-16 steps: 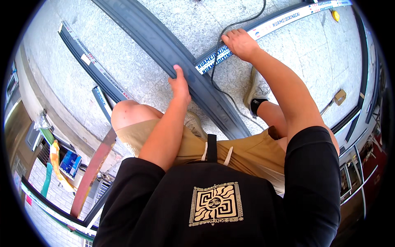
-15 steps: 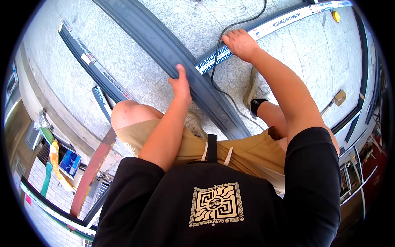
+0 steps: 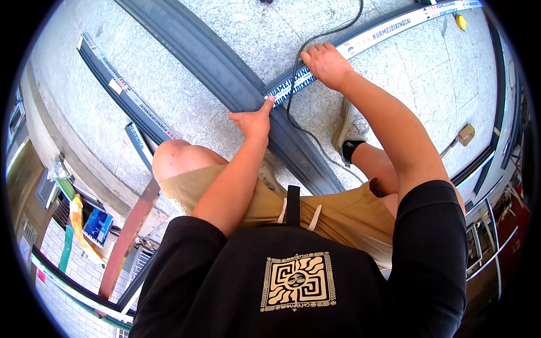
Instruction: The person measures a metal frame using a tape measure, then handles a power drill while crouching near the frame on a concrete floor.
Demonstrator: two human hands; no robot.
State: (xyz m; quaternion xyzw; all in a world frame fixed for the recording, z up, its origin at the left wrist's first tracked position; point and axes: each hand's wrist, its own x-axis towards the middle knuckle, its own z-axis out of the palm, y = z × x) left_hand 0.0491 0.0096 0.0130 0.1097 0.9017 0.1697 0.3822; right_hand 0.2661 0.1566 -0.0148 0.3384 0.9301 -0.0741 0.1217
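A long dark grey metal profile (image 3: 203,67) runs diagonally across the floor and between my legs. Against its right side butts the end of a second profile (image 3: 383,35), covered in white film with blue print. My right hand (image 3: 328,66) is closed around this film-covered profile a short way from its end. Over the grey profile, my left hand (image 3: 252,121) holds its edge, the thumb reaching to the end of the filmed piece; its other fingers are mostly hidden. A black cable (image 3: 289,104) crosses the filmed profile just left of my right hand.
More film-covered profiles (image 3: 121,87) lie on the left, by a low ledge. A reddish-brown bar (image 3: 127,236) stands at lower left beside a blue box (image 3: 97,226). A small yellow object (image 3: 461,22) and a brown block (image 3: 466,134) lie on the right.
My left hand has shifted slightly right and down, its thumb now at the filmed profile's end. The filmed profile and my right hand have moved slightly left; the grey profile has also shifted slightly.
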